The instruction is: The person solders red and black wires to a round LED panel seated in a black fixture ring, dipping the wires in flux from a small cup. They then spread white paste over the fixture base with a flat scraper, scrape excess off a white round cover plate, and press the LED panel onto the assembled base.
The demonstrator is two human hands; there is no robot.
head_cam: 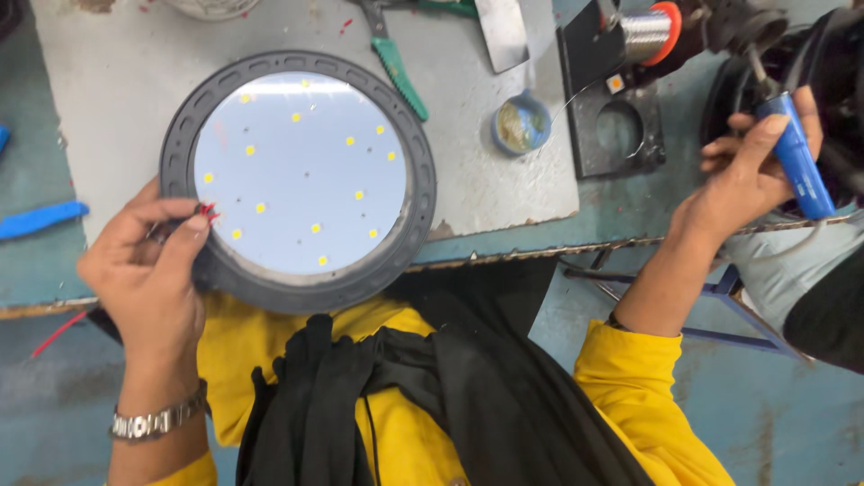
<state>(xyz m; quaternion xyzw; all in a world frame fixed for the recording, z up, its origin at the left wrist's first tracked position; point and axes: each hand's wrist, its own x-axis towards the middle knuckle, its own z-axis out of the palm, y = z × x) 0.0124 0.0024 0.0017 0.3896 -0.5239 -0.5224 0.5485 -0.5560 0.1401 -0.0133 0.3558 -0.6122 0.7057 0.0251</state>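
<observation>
At the disc's eight o'clock edge, the left hand (148,270) pinches a thin red wire (208,212) between thumb and forefinger, the tip held right at the rim where the grey ring (416,193) meets the white LED board (301,171). The right hand (751,171) is well apart, out at three o'clock past the counter (504,193) edge, fingers wrapped around the blue handle of a soldering iron (796,157) whose tip points up toward one o'clock, near a dark holder. Outward from the disc: a small blue tin (520,124) of what looks like flux sits just beside the ring at two o'clock, a solder spool (650,34) on a black stand (616,126) lies beyond it, green-handled pliers (396,72) rest at twelve o'clock, and a blue tool (40,219) lies at nine o'clock. The disc overhangs the near edge of the grey mat, above the lap. As a judgement, the likeliest trouble is the wire slipping off its spot, since the pinch is light and only one hand steadies it. The overhanging disc could tip or slide if pressed at six o'clock. The iron, held in the air close to a cable and a sleeve, could scorch either if it drifts, and bringing it across could touch the fingertips (196,222) holding the wire so close to the end.
</observation>
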